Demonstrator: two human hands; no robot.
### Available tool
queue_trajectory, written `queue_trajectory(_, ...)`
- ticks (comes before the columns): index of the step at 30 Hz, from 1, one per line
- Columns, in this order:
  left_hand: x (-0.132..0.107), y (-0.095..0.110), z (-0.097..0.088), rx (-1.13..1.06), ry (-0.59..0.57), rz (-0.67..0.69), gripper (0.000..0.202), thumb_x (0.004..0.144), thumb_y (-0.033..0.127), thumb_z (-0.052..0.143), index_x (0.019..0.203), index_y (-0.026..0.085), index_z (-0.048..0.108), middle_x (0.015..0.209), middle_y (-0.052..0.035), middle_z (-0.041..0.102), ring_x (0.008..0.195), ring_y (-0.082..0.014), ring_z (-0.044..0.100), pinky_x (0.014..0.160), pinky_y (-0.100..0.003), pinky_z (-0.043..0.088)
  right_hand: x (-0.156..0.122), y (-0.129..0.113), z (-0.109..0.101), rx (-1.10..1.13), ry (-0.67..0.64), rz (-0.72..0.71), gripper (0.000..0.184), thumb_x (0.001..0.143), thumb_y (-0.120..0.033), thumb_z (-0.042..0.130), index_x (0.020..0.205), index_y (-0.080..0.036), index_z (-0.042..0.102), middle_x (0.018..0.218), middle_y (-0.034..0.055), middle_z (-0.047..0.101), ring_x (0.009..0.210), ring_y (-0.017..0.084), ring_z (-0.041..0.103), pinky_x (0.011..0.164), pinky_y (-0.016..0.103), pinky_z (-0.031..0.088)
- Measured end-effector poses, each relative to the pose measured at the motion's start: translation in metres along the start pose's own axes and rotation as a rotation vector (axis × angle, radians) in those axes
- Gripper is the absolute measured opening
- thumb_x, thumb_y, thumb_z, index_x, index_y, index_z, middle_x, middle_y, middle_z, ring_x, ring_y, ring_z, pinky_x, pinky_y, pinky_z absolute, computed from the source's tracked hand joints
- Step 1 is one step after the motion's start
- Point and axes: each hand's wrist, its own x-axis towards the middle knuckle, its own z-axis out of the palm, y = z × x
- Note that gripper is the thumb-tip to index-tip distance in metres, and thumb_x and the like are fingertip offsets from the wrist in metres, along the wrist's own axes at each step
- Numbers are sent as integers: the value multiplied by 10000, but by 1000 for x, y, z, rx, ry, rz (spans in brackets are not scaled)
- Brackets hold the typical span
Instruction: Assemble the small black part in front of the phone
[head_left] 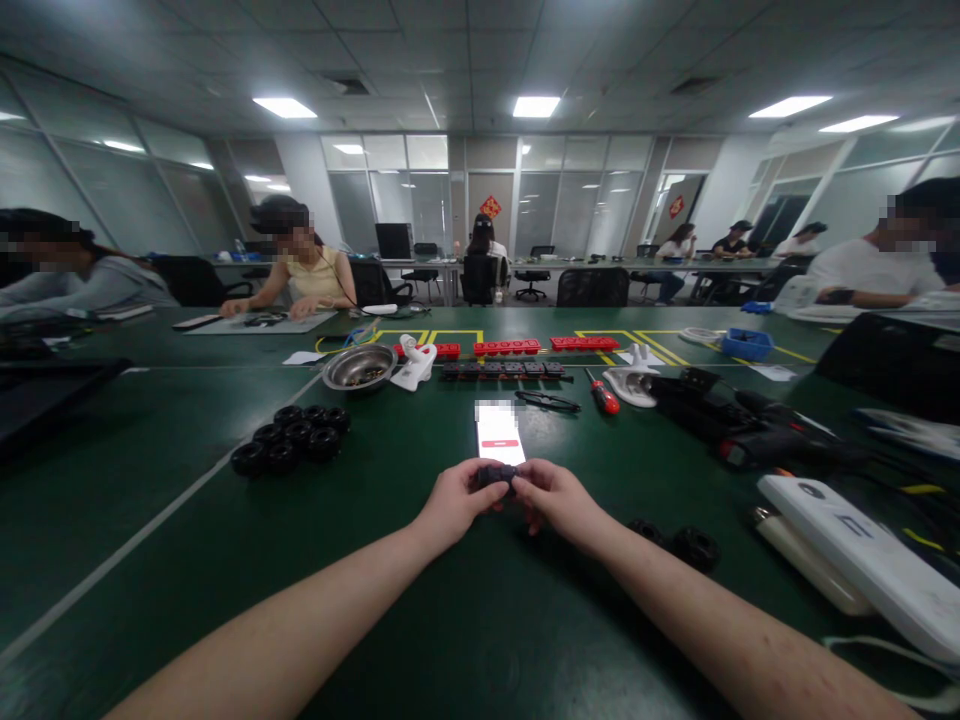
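My left hand [456, 500] and my right hand [561, 500] meet in front of me, both closed on one small black part [496, 475]. Fingers cover much of it, so its exact kind does not show. Just beyond them a phone [501, 452] with a lit white screen lies on the green table [420, 620]. Several black toy wheels [296, 437] are grouped to the left of my hands. More black wheels [696, 548] lie beside my right forearm, partly hidden by it.
Farther back are a metal bowl [337, 370] of small parts, a black segmented strip [504, 372], red trays [508, 347], eyeglasses [551, 402] and a red screwdriver [604, 398]. White devices [862, 550] and cables crowd the right. Other people [300, 265] sit at tables.
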Motion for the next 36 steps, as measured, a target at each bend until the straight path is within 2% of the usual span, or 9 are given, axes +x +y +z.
queue_trajectory(4,2,-3,-2,2,4,-20,278,685,242,604,934,131,548,707,-12,597,550,-106,566,513,-223,433,0,-1,-2,-19,13,-36,343,660,-354,614,922,-188,467,656,-45,455,524,82,482,361,164,436)
queue_trajectory(10,1,-3,1,-17,7,-14,290,675,237,609,937,134,540,776,-21,598,536,-90,565,524,-228,444,3,5,-1,-64,15,67,332,824,-441,319,849,-148,472,566,-7,509,393,83,459,296,184,399)
queue_trajectory(13,0,-1,1,-21,-5,-13,297,662,242,623,925,128,547,762,-20,599,539,-95,566,533,-237,451,2,2,-3,-100,12,31,274,792,-398,421,796,-135,501,541,-21,484,382,63,429,289,151,361)
queue_trajectory(16,1,-1,0,-26,9,-11,296,696,286,587,937,122,535,708,-12,598,520,-100,564,506,-231,439,-2,-2,-4,-134,21,-78,284,713,-333,561,946,-179,503,679,-21,484,483,68,459,313,133,377)
queue_trajectory(19,2,-2,-1,-29,30,-2,288,697,286,588,928,124,534,683,-3,593,521,-99,562,507,-223,438,-3,0,-3,-146,22,-107,379,715,-356,555,1053,-222,446,742,-15,483,525,86,486,314,148,405)
queue_trajectory(23,1,-3,0,-33,27,4,293,678,259,611,934,134,542,795,-31,609,586,-107,578,556,-239,468,1,7,0,-111,35,-29,286,793,-426,400,894,-170,478,633,-21,490,419,70,457,292,163,395)
queue_trajectory(26,1,-4,0,-30,15,-7,299,666,245,624,936,139,552,804,-29,611,603,-113,583,556,-239,472,2,8,-1,-114,45,-46,244,769,-393,458,826,-159,492,604,-34,465,436,66,455,327,165,414)
queue_trajectory(31,2,-3,-1,-31,10,-41,283,685,273,606,921,125,555,662,1,597,518,-102,566,489,-217,435,-2,1,-2,-152,34,-162,346,668,-312,607,974,-209,482,883,20,503,692,124,516,426,179,464)
queue_trajectory(36,0,0,1,-58,15,-42,301,685,267,602,936,116,532,716,-18,612,510,-89,565,498,-214,431,0,4,1,-63,43,1,352,803,-472,339,904,-163,475,679,10,519,473,95,492,358,209,433)
